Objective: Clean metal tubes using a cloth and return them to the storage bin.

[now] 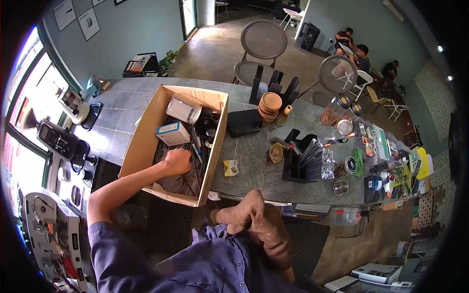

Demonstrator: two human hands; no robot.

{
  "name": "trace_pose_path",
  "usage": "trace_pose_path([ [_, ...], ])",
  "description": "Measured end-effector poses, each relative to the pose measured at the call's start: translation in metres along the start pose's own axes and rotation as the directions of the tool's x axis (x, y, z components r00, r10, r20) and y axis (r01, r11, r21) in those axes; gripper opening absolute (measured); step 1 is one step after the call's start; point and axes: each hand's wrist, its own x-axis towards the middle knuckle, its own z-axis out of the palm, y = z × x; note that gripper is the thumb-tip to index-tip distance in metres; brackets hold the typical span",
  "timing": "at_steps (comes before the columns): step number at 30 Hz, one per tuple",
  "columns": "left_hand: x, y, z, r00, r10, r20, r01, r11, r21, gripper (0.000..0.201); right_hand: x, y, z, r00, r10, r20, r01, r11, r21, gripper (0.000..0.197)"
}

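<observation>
A wooden box stands on the tiled counter in front of me, holding a clear lidded container, a small white-and-blue carton and a jumble of thin utensils and dark metal parts. My left hand reaches into its near half, knuckles up and fingers curled down among the utensils. What those fingers hold, if anything, is hidden beneath the hand. Close to my body, a thick brown cloth covers my right hand and wrist; its fingers do not show.
Right of the box lie a yellow-and-white packet, a black case, stacked brown cups and a black organizer with wrapped utensils. Jars and bottles crowd the right end. A grinder stands left. Several people sit far off.
</observation>
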Motion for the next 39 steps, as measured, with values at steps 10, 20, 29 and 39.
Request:
trace_pose_path([
  [10, 0.030, -0.014, 0.076, 0.922, -0.136, 0.363, 0.342, 0.728, -0.594, 0.043, -0.016, -0.044, 0.016, 0.995, -0.010, -0.096, 0.050, 0.905, 0.422, 0.009],
  [20, -0.048, 0.005, -0.063, 0.935, 0.092, 0.344, 0.223, 0.600, -0.768, 0.031, -0.008, -0.059, 0.015, 0.991, -0.017, -0.133, 0.091, 0.815, 0.572, 0.017],
  [29, -0.165, 0.122, -0.097, 0.955, 0.241, -0.176, -0.272, 0.466, -0.842, 0.011, 0.025, -0.090, 0.016, 0.960, 0.270, 0.076, -0.280, 0.914, 0.295, 0.082],
  [39, -0.162, 0.161, -0.050, 0.969, 0.191, -0.158, -0.213, 0.316, -0.925, 0.026, 0.038, -0.105, -0.020, 0.913, -0.287, -0.290, 0.271, 0.958, -0.095, 0.029],
])
